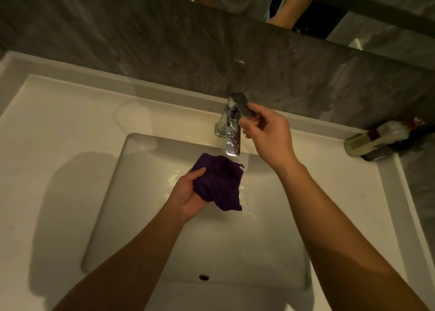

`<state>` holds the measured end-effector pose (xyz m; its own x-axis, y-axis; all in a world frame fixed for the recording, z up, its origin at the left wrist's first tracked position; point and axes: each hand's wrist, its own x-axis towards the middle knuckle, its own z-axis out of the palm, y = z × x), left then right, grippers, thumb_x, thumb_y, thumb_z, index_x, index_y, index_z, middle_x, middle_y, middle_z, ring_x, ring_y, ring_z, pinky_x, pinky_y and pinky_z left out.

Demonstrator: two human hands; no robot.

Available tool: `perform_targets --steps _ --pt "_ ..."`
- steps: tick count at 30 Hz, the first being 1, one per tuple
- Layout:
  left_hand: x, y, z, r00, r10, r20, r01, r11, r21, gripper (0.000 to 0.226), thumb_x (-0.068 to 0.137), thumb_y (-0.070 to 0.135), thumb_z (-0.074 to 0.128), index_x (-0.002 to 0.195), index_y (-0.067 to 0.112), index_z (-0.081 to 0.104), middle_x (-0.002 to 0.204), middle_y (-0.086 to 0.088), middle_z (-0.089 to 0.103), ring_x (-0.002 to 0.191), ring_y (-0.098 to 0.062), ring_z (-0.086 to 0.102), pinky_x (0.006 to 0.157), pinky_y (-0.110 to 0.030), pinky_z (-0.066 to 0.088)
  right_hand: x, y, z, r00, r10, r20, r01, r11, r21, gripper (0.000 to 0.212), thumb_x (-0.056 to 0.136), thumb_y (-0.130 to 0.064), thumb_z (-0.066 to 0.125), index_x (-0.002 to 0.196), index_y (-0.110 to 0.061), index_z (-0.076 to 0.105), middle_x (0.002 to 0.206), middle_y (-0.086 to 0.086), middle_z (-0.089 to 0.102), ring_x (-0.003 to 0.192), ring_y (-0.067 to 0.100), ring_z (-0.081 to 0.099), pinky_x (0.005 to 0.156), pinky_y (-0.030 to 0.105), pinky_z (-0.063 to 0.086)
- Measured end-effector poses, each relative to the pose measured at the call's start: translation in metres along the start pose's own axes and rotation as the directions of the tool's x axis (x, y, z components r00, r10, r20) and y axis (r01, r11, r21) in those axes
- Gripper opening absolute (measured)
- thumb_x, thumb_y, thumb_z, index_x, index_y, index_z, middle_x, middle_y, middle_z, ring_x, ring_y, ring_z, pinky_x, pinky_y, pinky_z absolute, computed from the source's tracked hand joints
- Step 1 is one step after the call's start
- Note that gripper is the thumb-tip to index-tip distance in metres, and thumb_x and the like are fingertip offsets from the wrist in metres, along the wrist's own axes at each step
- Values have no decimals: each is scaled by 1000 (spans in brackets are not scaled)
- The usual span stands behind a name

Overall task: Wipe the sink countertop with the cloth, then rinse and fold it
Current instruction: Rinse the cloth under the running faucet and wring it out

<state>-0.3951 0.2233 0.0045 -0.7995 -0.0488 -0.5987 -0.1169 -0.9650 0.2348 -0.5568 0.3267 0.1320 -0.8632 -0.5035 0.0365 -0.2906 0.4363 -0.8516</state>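
Your left hand point(188, 194) clutches the bunched cloth point(219, 181) over the basin point(270, 228); your right hand point(266, 131) pinches the tap lever point(241, 104). Likely soft and wet: hold corners for folding.

Bunched dark purple cloth point(220, 181) above the white sink basin point(141, 193), just below the chrome spout.
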Motion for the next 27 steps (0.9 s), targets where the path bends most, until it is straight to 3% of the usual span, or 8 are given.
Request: perform_targets --steps 9,13,15,17,19,21,23,27 --pt "13 -15 3 1000 2 4 -1 1000 -25 51 99 19 59 149 11 48 149 -23 53 133 -43 55 101 -56 51 8 3 -2 996 -40 -78 46 996 73 29 100 -20 66 128 -15 66 97 7 74 80 19 73 72 33 63" --pt "16 -19 -1 1000 -21 5 21 1000 0 50 101 26 58 149 15 48 152 -19 51 138 -40 50 111 -59 42 -50 53 11 886 316 -339 -277 948 159 22 100 -37 61 105 -17 64 90 2 67 84 29 65 73 41 56" --pt "16 -21 -1 1000 -14 1 14 1000 25 47 102 28 55 148 17 50 150 -19 54 138 -40 51 113 -60 39 -86 82 29 738 675 -25 -649 719 250 52 92 -67 60 121 -24 60 112 0 67 103 25 64 86 39 52" --pt "15 -22 2 1000 6 -5 -6 997 73 44 103 30 53 146 19 51 146 -18 58 136 -40 53 114 -62 38 -107 93 44 531 740 413 -835 374 403 58 88 -75 56 130 -35 61 127 2 71 115 30 67 88 48 57" --pt "14 -19 7 998 33 -58 -19 976 216 41 104 34 50 141 18 57 138 -17 65 128 -39 61 106 -58 48 -112 98 51 555 649 520 -796 234 558 42 100 -56 54 130 -31 65 127 8 74 116 34 70 85 51 60" --pt "16 -12 12 980 170 -102 -94 854 512 32 105 32 48 126 17 68 123 -14 73 118 -36 67 94 -47 56 -107 99 58 633 667 393 -737 363 570 28 107 -38 50 124 -27 68 123 10 75 110 35 73 85 56 62" --pt "21 -6 13 930 360 -73 -159 571 805 25 104 17 48 107 17 72 111 -8 75 110 -33 69 91 -37 56 -104 100 67 649 712 267 -726 475 497 25 109 -30 46 117 -26 70 116 9 77 105 34 74 90 61 59" --pt "16 -14 32 840 543 8 -92 127 988 27 92 -3 46 101 12 66 103 -5 69 89 -19 61 73 -18 45 -96 99 80 549 788 278 -736 298 607 28 109 -28 45 121 -19 69 117 13 76 106 33 73 98 55 56"
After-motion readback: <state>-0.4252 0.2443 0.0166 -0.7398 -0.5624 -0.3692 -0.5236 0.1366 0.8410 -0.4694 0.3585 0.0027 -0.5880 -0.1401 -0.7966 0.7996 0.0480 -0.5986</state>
